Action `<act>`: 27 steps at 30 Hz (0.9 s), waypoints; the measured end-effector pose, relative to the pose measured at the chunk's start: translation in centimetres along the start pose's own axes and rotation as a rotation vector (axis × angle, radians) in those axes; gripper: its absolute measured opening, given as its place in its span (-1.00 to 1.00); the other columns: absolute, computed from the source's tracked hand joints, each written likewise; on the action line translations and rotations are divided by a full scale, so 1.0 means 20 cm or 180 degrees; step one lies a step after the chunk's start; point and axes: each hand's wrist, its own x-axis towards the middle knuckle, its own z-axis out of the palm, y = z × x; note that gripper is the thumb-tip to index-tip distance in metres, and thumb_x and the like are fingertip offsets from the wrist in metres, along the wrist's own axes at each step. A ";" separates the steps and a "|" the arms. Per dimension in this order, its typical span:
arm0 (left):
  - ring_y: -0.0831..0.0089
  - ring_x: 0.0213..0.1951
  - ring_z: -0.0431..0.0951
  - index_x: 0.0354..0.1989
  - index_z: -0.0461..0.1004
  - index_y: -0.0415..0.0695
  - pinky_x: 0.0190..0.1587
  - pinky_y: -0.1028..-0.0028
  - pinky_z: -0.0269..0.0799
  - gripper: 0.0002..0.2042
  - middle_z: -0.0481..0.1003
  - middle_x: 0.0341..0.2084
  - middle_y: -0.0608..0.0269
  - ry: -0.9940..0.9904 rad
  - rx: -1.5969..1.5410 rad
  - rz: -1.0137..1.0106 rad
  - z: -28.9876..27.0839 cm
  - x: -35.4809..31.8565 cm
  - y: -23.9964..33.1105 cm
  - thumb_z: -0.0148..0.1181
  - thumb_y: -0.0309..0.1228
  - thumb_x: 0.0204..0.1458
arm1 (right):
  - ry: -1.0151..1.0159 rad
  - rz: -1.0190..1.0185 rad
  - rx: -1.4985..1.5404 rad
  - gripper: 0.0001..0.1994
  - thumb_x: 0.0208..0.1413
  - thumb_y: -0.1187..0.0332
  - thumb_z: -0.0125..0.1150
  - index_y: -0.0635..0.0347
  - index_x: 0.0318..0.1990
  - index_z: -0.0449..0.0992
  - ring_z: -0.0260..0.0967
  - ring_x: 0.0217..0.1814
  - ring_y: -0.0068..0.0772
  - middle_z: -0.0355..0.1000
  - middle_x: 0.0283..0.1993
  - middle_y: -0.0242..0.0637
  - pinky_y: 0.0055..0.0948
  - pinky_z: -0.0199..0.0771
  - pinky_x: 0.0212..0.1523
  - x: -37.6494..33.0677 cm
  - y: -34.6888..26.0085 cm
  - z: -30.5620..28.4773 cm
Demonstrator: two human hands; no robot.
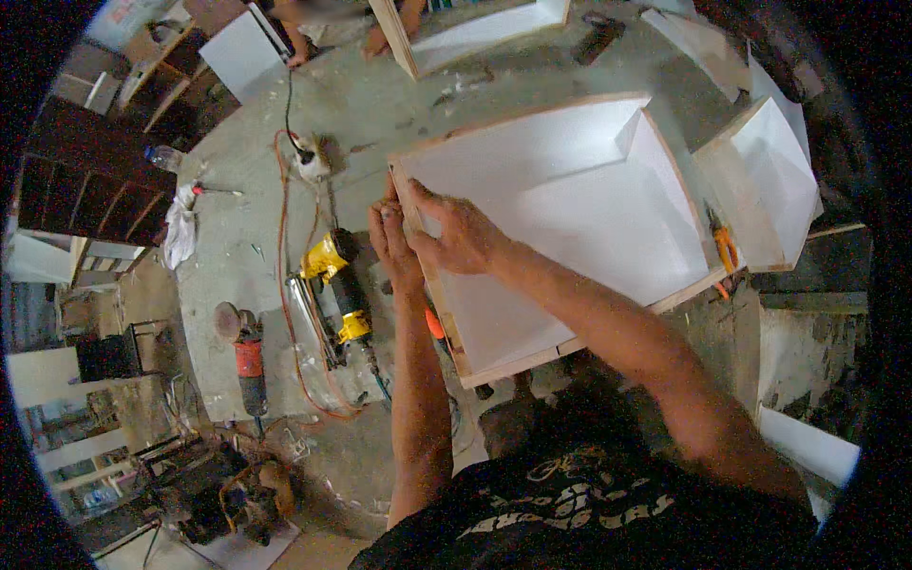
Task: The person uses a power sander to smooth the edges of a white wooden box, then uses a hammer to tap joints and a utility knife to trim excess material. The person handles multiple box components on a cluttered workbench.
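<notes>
A shallow open drawer box, white inside with bare wood edges, lies in front of me, open side up. My right hand reaches over it from the right and grips its left wall near the far left corner, fingers along the rim. Against the outer face of that same wall is my left hand, its fingers curled; whether something small is also in them is hidden. Left of my left forearm lies a yellow and black nail gun with its hose attached.
Further left is a red and black angle grinder. An orange hose and a power socket lie beyond the nail gun. Orange-handled pliers rest by another white box at right. A co-worker's hands are at the far side.
</notes>
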 end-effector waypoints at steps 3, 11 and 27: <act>0.53 -0.20 0.26 -0.26 0.31 -0.13 -0.06 0.43 0.27 -0.74 0.48 -0.14 0.25 0.0172 0.0323 0.0098 -0.02 -0.01 -0.02 -0.12 -0.23 0.44 | -0.0087 -0.0049 -0.0159 -0.28 0.11 0.29 0.14 0.67 0.35 0.13 0.35 0.29 0.33 0.31 0.22 0.51 -0.11 0.41 0.32 0.03 -0.04 -0.03; 0.46 -0.07 0.33 -0.13 0.36 -0.19 0.09 0.41 0.25 -0.76 0.46 -0.01 0.25 0.0156 0.0849 0.0495 -0.05 -0.03 -0.13 -0.15 -0.28 0.45 | -0.0442 0.0437 -0.0312 -0.27 0.09 0.26 0.18 0.64 0.32 0.13 0.49 0.01 0.44 0.43 -0.02 0.51 0.04 0.55 0.06 0.06 -0.08 -0.05; 0.20 -0.19 0.68 -0.05 0.44 -0.25 0.04 0.19 0.51 -0.60 0.65 -0.23 -0.01 -0.0341 0.0794 -0.1154 -0.55 -1.05 0.43 -0.06 -0.09 0.37 | -0.0278 -0.0045 0.0301 -0.61 0.26 0.17 0.26 0.27 0.09 0.59 0.60 0.02 -0.17 0.62 -0.02 -0.07 -0.21 0.56 0.06 -1.09 -0.46 -0.63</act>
